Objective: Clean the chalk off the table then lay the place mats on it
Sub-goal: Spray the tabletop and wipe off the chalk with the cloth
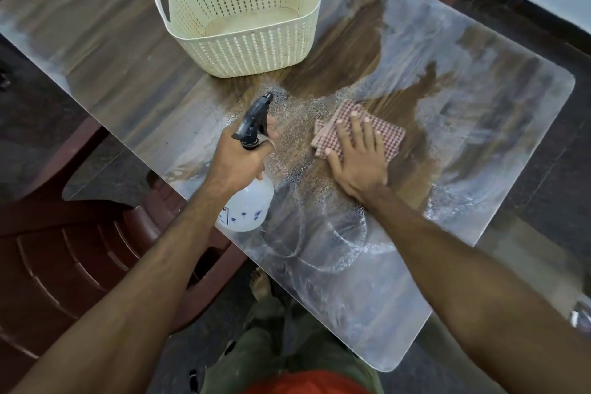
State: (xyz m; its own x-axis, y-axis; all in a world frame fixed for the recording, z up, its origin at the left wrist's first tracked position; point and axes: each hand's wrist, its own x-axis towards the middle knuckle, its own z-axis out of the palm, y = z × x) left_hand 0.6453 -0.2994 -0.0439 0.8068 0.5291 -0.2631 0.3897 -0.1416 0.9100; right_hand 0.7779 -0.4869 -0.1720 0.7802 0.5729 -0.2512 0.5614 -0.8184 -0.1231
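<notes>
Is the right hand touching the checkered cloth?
Touching. The head view shows the right hand flat on the checkered cloth, fingers spread across it, pressing it onto the table.

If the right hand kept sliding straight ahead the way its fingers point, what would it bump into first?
Probably nothing soon. The right hand lies flat on the checked cloth, fingers pointing up the table. Ahead lies only smeared chalk toward the far edge; the basket sits well to its left.

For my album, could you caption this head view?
Left hand grips a spray bottle while the right hand presses a checked cloth on the chalky table.
</notes>
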